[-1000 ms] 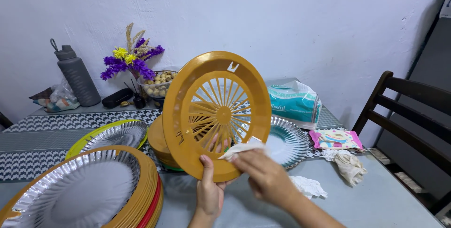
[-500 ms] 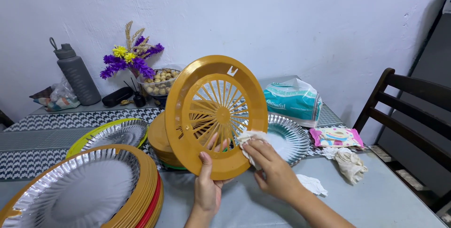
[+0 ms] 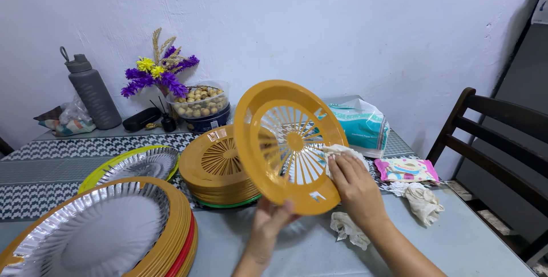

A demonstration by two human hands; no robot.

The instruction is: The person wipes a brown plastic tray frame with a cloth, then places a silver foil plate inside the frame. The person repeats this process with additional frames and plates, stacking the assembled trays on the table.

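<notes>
The worktop (image 3: 468, 237) carries stacks of plate holders: a near-left pile (image 3: 171, 243) topped with a foil plate, and an orange stack (image 3: 217, 168) lying upside down behind the hands. Held up on edge above the worktop is one orange slotted plate holder (image 3: 288, 143), tilted, its hollow side facing the camera. The left hand (image 3: 271, 220) is closed on its lower rim — thumb in front, fingers hidden behind. The right hand (image 3: 354, 188) presses a white wipe (image 3: 338, 152) flat against the holder's right inner rim, fingers extended over it. A crumpled used wipe (image 3: 349, 228) lies just below.
</notes>
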